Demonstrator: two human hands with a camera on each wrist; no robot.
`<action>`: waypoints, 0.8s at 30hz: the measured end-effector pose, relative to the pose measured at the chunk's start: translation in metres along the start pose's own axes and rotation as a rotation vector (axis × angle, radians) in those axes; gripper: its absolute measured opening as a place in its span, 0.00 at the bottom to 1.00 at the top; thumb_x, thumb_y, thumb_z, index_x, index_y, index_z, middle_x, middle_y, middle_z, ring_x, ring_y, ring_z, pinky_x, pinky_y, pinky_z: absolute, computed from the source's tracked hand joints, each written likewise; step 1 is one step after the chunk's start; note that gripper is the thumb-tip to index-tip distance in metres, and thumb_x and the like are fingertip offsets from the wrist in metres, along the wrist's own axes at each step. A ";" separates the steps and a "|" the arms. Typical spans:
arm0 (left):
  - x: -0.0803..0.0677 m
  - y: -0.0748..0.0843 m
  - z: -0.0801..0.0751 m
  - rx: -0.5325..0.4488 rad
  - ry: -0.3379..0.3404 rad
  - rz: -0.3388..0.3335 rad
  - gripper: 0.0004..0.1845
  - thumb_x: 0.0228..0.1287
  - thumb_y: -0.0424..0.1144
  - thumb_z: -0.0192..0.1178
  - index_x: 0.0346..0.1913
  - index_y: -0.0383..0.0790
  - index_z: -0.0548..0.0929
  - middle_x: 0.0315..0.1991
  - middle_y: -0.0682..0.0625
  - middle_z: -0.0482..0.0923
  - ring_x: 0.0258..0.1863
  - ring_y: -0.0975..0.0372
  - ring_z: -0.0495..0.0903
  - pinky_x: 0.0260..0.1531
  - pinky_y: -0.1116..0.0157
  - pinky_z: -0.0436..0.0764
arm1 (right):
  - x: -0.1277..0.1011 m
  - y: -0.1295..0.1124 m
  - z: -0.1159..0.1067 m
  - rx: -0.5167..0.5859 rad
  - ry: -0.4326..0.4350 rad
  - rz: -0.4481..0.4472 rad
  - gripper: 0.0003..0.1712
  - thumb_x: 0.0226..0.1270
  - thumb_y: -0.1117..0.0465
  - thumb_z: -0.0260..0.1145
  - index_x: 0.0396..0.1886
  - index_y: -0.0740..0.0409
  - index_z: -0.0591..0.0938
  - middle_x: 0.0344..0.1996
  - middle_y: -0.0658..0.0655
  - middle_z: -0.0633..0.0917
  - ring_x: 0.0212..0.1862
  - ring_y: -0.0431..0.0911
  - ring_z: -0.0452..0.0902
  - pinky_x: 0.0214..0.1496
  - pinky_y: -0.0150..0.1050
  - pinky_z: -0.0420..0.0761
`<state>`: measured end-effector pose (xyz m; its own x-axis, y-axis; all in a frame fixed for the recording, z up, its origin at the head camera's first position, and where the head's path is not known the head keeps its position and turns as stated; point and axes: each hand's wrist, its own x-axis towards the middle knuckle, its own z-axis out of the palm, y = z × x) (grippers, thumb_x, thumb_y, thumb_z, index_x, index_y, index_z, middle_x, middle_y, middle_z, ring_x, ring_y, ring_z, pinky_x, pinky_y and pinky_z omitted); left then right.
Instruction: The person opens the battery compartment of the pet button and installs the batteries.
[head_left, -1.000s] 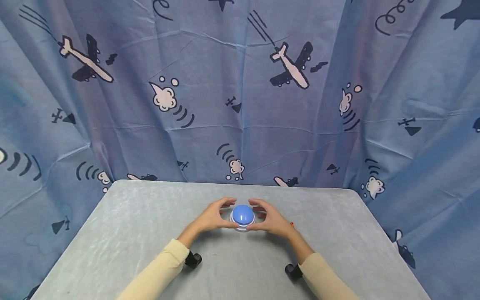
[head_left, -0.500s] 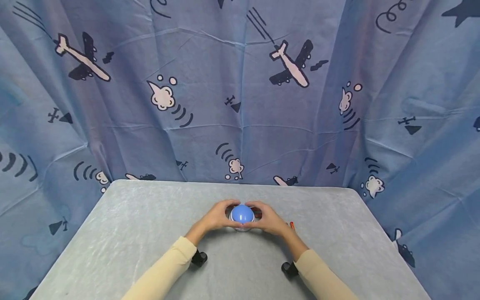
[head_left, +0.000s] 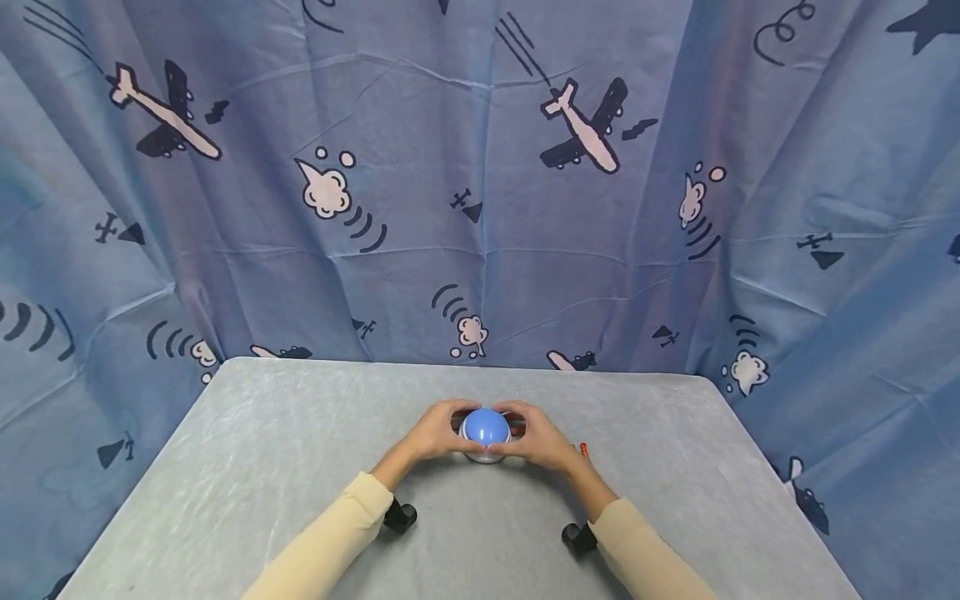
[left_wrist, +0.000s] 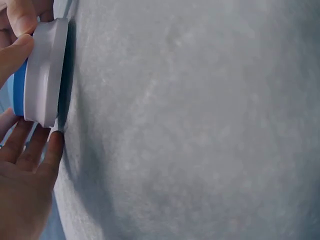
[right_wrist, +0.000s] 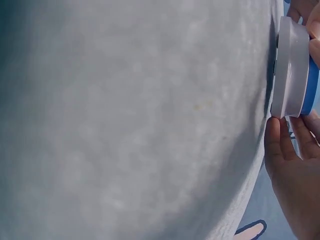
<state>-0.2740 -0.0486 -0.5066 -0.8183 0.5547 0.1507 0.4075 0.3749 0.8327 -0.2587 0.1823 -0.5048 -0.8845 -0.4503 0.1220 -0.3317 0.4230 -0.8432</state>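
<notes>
A round push button (head_left: 486, 426) with a glossy blue dome and a white base is at the middle of the table, held between both hands. My left hand (head_left: 433, 433) curls round its left side, and my right hand (head_left: 540, 435) curls round the right. At the front the two thumbs meet, and the index fingertips come close together behind the dome. In the left wrist view, fingers hold the white base (left_wrist: 44, 75) from its side, with a dark shadow under it. From the right wrist, the base (right_wrist: 290, 70) shows small dark feet, close over the table.
The grey cloth-covered table (head_left: 300, 417) ends at a blue curtain (head_left: 420, 208) printed with planes. Black wrist cameras (head_left: 400, 518) sit under both sleeves. A small red strip (head_left: 584, 451) shows beside the right wrist.
Both hands have closed in on the push button from the sides. Their thumbs and index fingers, apart one second ago, have come together; over the last half second little has moved.
</notes>
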 end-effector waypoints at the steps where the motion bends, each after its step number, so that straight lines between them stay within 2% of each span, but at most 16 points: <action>1: 0.000 0.001 0.000 -0.007 -0.006 0.001 0.37 0.54 0.35 0.79 0.65 0.25 0.75 0.60 0.36 0.77 0.57 0.49 0.79 0.54 0.58 0.79 | 0.000 0.000 -0.001 0.008 0.004 -0.003 0.37 0.56 0.61 0.82 0.63 0.68 0.77 0.57 0.64 0.79 0.55 0.58 0.78 0.55 0.54 0.80; 5: -0.001 0.003 -0.001 -0.050 -0.010 0.008 0.37 0.55 0.34 0.78 0.65 0.25 0.75 0.60 0.36 0.77 0.57 0.48 0.79 0.53 0.59 0.79 | -0.002 -0.003 -0.003 0.046 -0.005 -0.011 0.38 0.56 0.61 0.82 0.64 0.67 0.76 0.60 0.65 0.78 0.58 0.59 0.77 0.57 0.53 0.79; 10: -0.002 0.007 -0.005 -0.191 0.037 0.034 0.34 0.51 0.29 0.78 0.63 0.25 0.77 0.58 0.36 0.79 0.56 0.47 0.80 0.52 0.60 0.80 | -0.004 -0.003 -0.005 0.075 -0.011 -0.006 0.45 0.54 0.61 0.83 0.70 0.64 0.73 0.65 0.63 0.75 0.62 0.58 0.75 0.61 0.53 0.76; 13: -0.003 0.011 -0.008 -0.233 0.042 0.046 0.34 0.51 0.27 0.78 0.62 0.25 0.77 0.59 0.36 0.78 0.57 0.46 0.79 0.54 0.59 0.79 | -0.004 -0.003 -0.006 0.070 -0.001 -0.019 0.46 0.52 0.61 0.84 0.70 0.63 0.73 0.65 0.62 0.76 0.61 0.57 0.75 0.61 0.53 0.75; 15: -0.004 0.014 -0.008 -0.219 0.025 0.046 0.35 0.52 0.27 0.77 0.64 0.24 0.75 0.60 0.35 0.77 0.59 0.46 0.78 0.55 0.59 0.78 | -0.004 -0.004 -0.007 0.066 0.005 -0.034 0.45 0.52 0.60 0.84 0.69 0.63 0.74 0.63 0.61 0.77 0.60 0.56 0.76 0.61 0.53 0.75; 19: -0.006 0.018 -0.007 -0.115 -0.012 0.035 0.40 0.55 0.32 0.77 0.68 0.23 0.70 0.65 0.34 0.73 0.61 0.45 0.76 0.57 0.59 0.77 | -0.006 -0.008 -0.007 0.024 0.012 -0.073 0.44 0.51 0.58 0.85 0.67 0.63 0.76 0.61 0.61 0.78 0.59 0.56 0.77 0.60 0.53 0.76; 24: -0.009 0.023 -0.007 0.042 -0.005 0.019 0.40 0.54 0.40 0.79 0.66 0.27 0.74 0.62 0.37 0.75 0.57 0.47 0.79 0.53 0.59 0.79 | -0.007 -0.010 -0.004 -0.005 -0.015 -0.107 0.44 0.51 0.57 0.85 0.66 0.66 0.75 0.60 0.62 0.77 0.58 0.57 0.77 0.59 0.51 0.77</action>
<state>-0.2598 -0.0503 -0.4858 -0.8083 0.5657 0.1631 0.4396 0.3956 0.8064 -0.2504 0.1842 -0.4948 -0.8386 -0.5053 0.2034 -0.4261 0.3759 -0.8229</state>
